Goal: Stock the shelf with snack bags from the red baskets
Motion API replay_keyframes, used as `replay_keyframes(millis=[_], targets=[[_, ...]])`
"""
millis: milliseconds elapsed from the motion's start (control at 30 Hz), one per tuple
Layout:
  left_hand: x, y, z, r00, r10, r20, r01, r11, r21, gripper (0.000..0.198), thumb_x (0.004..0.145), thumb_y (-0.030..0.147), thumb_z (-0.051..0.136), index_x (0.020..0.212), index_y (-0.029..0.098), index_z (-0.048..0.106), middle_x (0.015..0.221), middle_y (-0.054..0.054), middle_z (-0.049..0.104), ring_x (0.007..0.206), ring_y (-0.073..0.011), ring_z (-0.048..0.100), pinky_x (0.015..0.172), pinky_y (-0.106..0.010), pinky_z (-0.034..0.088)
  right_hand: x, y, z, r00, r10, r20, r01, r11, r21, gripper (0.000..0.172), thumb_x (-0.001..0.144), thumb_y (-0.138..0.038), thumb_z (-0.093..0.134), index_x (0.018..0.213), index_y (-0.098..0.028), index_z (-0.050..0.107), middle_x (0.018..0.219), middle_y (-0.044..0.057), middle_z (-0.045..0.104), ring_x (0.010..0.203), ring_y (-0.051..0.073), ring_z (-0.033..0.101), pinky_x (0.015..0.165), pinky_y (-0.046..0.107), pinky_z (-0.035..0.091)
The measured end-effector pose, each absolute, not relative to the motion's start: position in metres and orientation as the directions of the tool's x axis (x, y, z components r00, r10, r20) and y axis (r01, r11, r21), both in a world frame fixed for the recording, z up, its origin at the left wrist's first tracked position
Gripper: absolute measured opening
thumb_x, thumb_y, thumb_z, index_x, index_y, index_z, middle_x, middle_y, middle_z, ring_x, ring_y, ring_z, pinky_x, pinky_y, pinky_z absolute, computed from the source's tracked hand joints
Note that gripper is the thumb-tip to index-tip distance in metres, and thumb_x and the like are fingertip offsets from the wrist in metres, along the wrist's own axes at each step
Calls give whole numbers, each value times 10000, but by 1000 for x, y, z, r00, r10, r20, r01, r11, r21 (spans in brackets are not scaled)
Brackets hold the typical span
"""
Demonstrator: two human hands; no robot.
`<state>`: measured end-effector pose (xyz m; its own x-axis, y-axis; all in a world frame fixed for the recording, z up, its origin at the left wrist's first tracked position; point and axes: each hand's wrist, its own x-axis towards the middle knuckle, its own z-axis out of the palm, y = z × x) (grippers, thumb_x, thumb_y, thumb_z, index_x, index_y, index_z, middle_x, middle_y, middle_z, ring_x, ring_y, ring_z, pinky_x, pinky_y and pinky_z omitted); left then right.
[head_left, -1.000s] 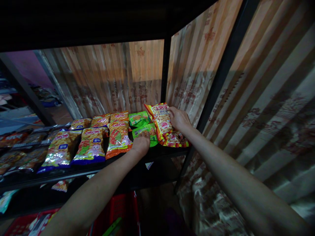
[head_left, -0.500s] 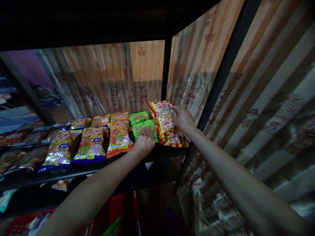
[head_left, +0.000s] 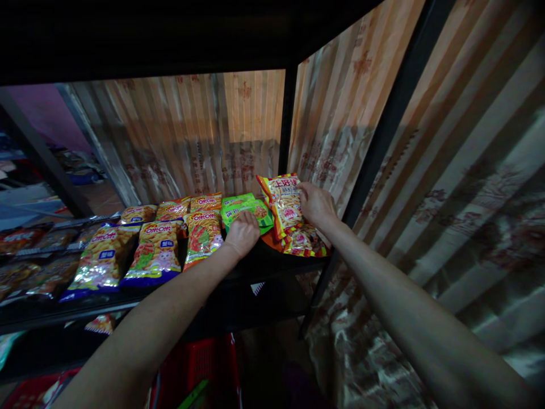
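Left hand (head_left: 242,232), fingers curled, is gripping a green packet (head_left: 252,208); right hand (head_left: 315,204) is clamping a yellow packet (head_left: 284,200) upright. A slackening grip risks it toppling off the shelf (head_left: 272,266).

green bag (head_left: 251,208): lower part hidden by left hand (head_left: 242,232) | yellow bag (head_left: 283,199): right edge covered by right hand (head_left: 315,205) | far-left bags (head_left: 25,243): dim, print cannot be read | red basket (head_left: 208,360): cut off by bottom edge, partly hidden by left arm (head_left: 162,318)
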<state>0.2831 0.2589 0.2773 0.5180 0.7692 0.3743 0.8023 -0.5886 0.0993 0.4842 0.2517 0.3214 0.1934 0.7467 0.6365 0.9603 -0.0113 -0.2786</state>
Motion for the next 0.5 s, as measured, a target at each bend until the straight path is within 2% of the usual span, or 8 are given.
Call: replay_keyframes(millis=[133, 233, 300, 433, 500], targets=[[289, 265, 266, 469, 801, 373, 796, -566, 214, 383, 846, 54, 315, 1116, -17, 578, 1147, -334, 520, 1173, -390, 436, 895, -491, 382, 483, 262, 325, 221, 770, 599, 969, -102, -227, 361, 863, -183, 395, 1145, -185, 619, 999, 118, 694, 889, 255, 643, 763, 334, 468], [293, 268, 253, 399, 829, 393, 751, -541, 378, 377, 810, 32, 368, 1121, -29, 573, 1216, -348, 489, 1228, -424, 381, 941, -554, 330, 482, 274, 330, 190, 791, 582, 980, -114, -164, 375, 848, -175, 405, 1156, -199, 618, 992, 116, 698, 888, 258, 648, 740, 326, 468], [293, 269, 245, 353, 848, 396, 718, -517, 466, 352, 788, 24, 393, 1070, -24, 599, 1188, -348, 515, 1219, -438, 389, 948, -584, 309, 481, 284, 333, 170, 815, 554, 985, -120, -126, 380, 830, -169, 429, 1155, -212, 622, 985, 113, 703, 886, 261, 652, 728, 323, 467], [292, 269, 239, 315, 856, 410, 691, -503, 519, 279, 790, 52, 430, 967, 19, 643, 1108, -322, 571, 1199, -445, 414, 927, -598, 321, 473, 298, 339, 131, 864, 486, 991, -124, -47, 386, 810, -152, 448, 1144, -212, 633, 964, 124, 707, 878, 266, 657, 701, 312, 463], [292, 268, 241, 326, 856, 401, 717, -500, 486, 266, 791, 52, 438, 950, 25, 650, 1094, -307, 582, 1208, -441, 409, 914, -586, 337, 467, 302, 340, 111, 876, 470, 992, -123, -4, 402, 806, -132, 441, 1156, -192, 627, 967, 138, 703, 883, 267, 656, 696, 305, 461]])
